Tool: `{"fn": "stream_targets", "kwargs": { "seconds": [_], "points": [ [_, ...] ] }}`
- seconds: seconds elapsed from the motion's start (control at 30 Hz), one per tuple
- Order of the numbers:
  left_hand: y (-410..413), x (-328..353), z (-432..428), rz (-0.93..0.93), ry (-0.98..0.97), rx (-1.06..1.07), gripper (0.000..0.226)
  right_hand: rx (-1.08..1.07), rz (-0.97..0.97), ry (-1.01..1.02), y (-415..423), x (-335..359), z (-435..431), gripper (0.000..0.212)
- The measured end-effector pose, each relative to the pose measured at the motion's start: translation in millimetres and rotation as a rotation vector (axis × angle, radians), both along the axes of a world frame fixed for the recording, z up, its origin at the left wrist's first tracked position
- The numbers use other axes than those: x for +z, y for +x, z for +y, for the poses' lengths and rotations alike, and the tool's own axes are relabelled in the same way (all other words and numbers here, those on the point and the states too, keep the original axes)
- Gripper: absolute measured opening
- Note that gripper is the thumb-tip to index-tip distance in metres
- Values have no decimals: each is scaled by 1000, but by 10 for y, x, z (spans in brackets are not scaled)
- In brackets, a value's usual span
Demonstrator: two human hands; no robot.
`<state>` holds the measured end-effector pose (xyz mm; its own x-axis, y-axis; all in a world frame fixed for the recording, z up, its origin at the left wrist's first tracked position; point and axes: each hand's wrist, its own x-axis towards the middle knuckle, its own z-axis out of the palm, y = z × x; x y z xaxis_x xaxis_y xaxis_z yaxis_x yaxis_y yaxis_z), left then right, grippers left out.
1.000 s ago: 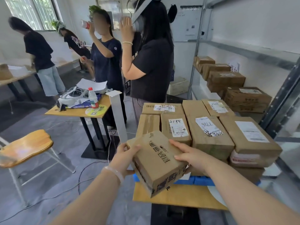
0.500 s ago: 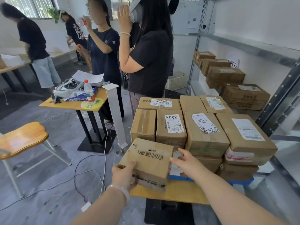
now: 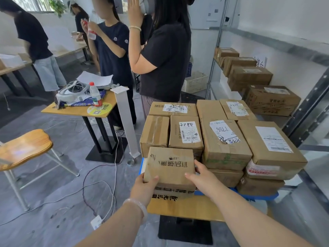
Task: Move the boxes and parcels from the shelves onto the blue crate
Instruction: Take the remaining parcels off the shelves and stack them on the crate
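A brown cardboard box [image 3: 170, 166] with black printed characters sits at the front left corner of the blue crate [image 3: 258, 196], against the stacked parcels. My left hand [image 3: 145, 187] grips its near left corner, thumb on top. My right hand [image 3: 203, 177] holds its right side, fingers along the edge. Several taped parcels with white labels [image 3: 224, 139] fill the crate behind it, stacked two high on the right. More brown boxes [image 3: 249, 77] remain on the metal shelf at the right.
The crate rests on a wooden table [image 3: 187, 208] with a black base. A person [image 3: 163, 56] stands just behind the parcels, others further left. A small table [image 3: 80, 109] with a headset and bottle, a wooden chair [image 3: 23, 147] and floor cables [image 3: 99, 184] lie left.
The box was tilted in the air in front of the stack. Both hands have lowered it and levelled it down at the crate's front left corner.
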<state>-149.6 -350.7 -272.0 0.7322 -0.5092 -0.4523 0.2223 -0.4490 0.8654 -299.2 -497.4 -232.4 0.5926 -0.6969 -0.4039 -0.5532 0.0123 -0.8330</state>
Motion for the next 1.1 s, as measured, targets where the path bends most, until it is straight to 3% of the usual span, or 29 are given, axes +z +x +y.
{"fn": "stream_targets", "kwargs": {
  "seconds": [0.37,0.63,0.87,1.1],
  "points": [
    [21,43,-47,-87,30,-64,45,19,51,-15,56,-50,-67,91],
    [33,86,-76,-150,-30,-103,74,31,52,-95,85,29,-62,92],
    [61,232,-246,-404,10,-145,85,209,74,-394,158,234,-97,85],
    [256,435,-524,-739,167,-301,72,360,139,-593,328,431,-367,71]
  ]
}}
